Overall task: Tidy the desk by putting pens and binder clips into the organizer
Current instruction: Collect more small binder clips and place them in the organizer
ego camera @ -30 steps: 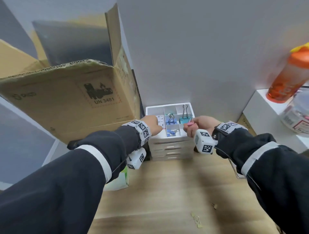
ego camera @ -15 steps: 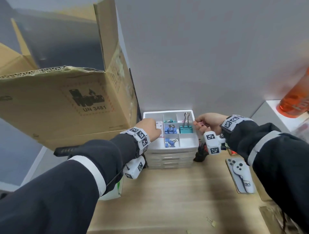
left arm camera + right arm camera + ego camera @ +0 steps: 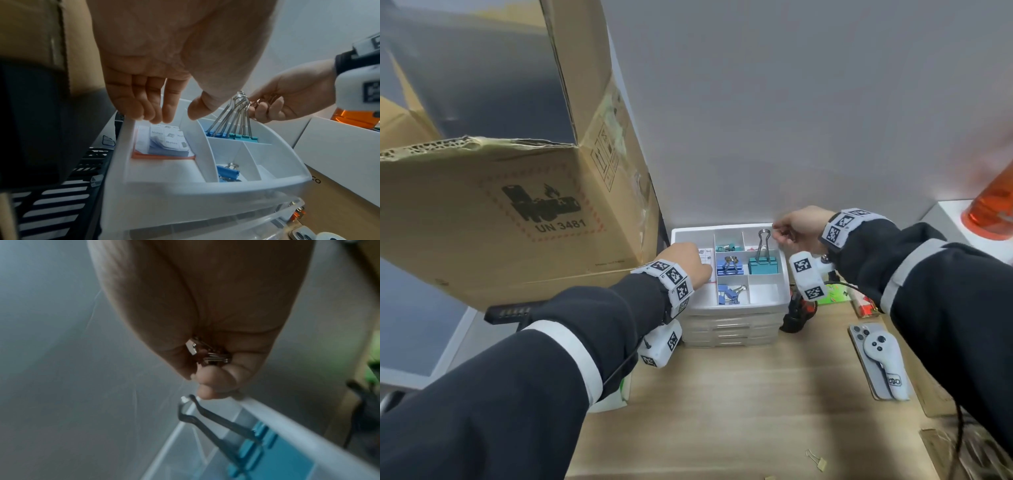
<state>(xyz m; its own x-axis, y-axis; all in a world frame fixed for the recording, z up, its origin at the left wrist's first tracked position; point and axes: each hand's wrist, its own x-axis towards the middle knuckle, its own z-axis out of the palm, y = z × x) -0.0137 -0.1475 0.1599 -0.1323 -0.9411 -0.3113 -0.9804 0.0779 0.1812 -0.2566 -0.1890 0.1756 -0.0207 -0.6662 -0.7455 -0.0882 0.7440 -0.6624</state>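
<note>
Step in hand: we judge we are dropping small clips into a back compartment of the organizer (image 3: pixel 729 310), which stands at 12 o'clock on the desk (image 3: pixel 739 411) against the wall.

Right hand: our right hand (image 3: pixel 799 228) hovers at the organizer's 1 o'clock corner, fingers curled tight around a few small metal clips (image 3: pixel 207 356); the right wrist view shows them bunched in the fist, and their colour is hard to tell.

Left hand: our left hand (image 3: pixel 688 263) hangs over the organizer's 9 o'clock side, fingers straight and loose, holding nothing, above the notes pad (image 3: pixel 166 142).

Already stored: a tall teal clip (image 3: pixel 763 265) stands upright in the middle row, blue clips (image 3: pixel 729 267) just beside it at its 9 o'clock, more blue ones (image 3: pixel 729 296) in the front row.

How to do it well: we should bring the fist low over the 1 o'clock compartment before we loosen it, so that nothing bounces out.

Watch for: the teal clip's wire handles stand just beside our knuckles; we would come in from above, not sideways.

Left hand's job: we could press it on the organizer's rim, since a knock may shift it.

Still loose: a small clip (image 3: pixel 816 459) lies on the desk at 6 o'clock; no pens are in view.
</note>
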